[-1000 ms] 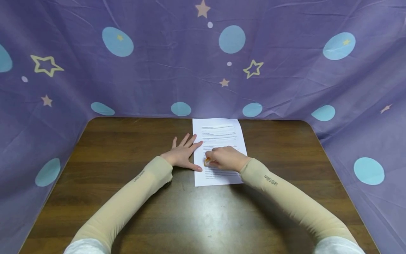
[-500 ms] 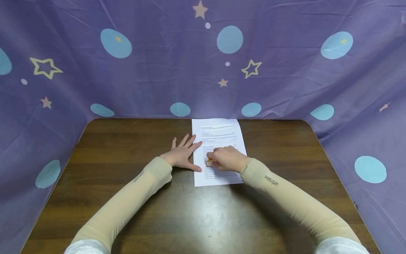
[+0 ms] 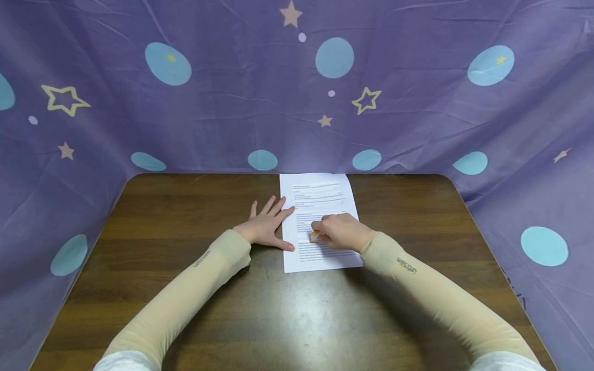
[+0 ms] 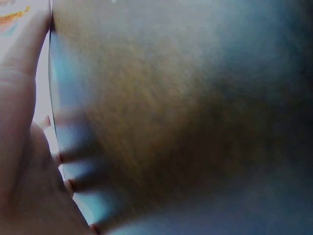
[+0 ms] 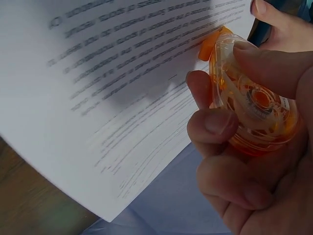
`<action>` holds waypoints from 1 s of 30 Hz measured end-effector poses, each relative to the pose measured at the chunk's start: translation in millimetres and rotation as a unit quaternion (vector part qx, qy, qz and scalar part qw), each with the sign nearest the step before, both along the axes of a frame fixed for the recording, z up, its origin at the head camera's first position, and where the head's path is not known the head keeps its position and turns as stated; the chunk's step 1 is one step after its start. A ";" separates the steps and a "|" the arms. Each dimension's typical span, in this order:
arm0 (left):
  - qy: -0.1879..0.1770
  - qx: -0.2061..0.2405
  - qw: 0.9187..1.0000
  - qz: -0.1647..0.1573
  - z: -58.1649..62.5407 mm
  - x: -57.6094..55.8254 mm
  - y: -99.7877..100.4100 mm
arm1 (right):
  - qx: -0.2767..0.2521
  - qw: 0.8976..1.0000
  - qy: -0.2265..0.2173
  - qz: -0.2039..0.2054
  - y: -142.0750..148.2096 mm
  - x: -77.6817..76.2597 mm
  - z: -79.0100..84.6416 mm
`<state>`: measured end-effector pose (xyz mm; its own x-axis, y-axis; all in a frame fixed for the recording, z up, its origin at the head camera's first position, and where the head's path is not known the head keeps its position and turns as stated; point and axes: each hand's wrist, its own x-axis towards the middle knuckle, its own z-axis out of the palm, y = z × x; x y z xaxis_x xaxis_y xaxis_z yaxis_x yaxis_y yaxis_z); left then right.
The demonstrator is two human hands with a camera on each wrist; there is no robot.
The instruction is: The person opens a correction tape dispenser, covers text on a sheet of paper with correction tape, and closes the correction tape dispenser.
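A printed sheet of paper [image 3: 290,260] lies at the far middle of the table. My right hand [image 3: 344,232] holds a clear and orange correction tape [image 5: 257,105] over the printed lines. In the right wrist view the thumb lies on top of it and the fingers curl round its side. Its orange tip [image 5: 211,44] is at the paper, beside a line of text. My left hand [image 3: 263,229] lies flat with spread fingers, thumb and index finger on the sheet's left margin, the other fingers on or by the table.
A brown wooden table [image 3: 185,206] carries the sheet, whose far end reaches the table's back edge. A purple curtain [image 3: 209,103] with stars and blue spots stands behind and along both sides.
My right hand has moved a little to the right across the sheet with the correction tape. The left hand stays in place on the paper's margin.
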<state>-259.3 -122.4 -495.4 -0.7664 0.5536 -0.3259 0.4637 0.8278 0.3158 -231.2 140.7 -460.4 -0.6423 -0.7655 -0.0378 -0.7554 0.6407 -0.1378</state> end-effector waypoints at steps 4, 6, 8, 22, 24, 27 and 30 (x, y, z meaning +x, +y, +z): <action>0.000 0.002 1.000 -0.001 1.3 1.3 -0.3 | 0.001 1.000 -0.001 -0.006 6.7 0.5 0.8; 0.001 0.002 1.000 -0.001 1.3 1.5 -0.3 | 0.000 1.000 0.000 -0.006 10.1 0.5 1.0; 0.001 0.002 1.000 -0.001 1.0 1.4 -0.2 | -0.002 1.000 0.001 -0.006 13.7 0.4 0.7; -0.003 0.013 1.000 -0.002 -3.4 -1.1 -1.3 | 0.008 1.000 0.020 -0.017 36.0 0.8 -1.7; -0.002 0.013 1.000 -0.002 -4.0 -1.8 -1.5 | 0.006 1.000 0.022 -0.018 39.5 0.7 -1.9; 0.000 0.013 1.000 -0.002 -3.3 -1.6 -1.6 | 0.005 1.000 0.021 -0.021 43.7 0.9 -1.8; 0.002 0.010 1.000 -0.001 -1.8 -0.7 -1.2 | 0.006 0.999 0.019 -0.025 47.1 1.7 -1.5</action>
